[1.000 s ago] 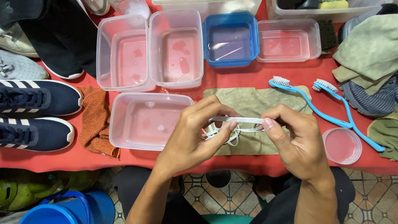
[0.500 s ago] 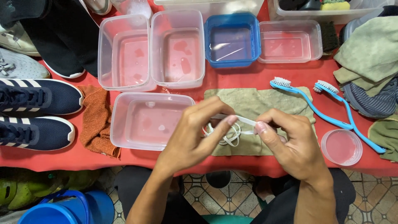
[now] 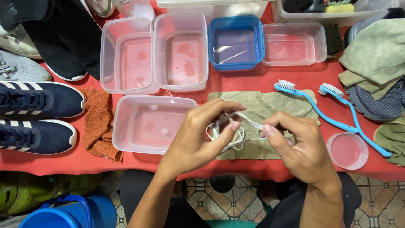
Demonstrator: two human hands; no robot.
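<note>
Both hands are working over the near edge of the red table. The left hand is pinching a white shoelace, loops bunched under its fingers so they cannot tangle. The right hand, at three o'clock from it, is gripping the lace's free end, pulling it taut above the green cloth. A tub of water is sitting at nine o'clock, close for dipping, probably.

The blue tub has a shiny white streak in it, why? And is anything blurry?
Head view: light glares off the water in the blue tub; the white shoelace between the left hand and right hand looks slightly soft; the rest is sharp.
</note>
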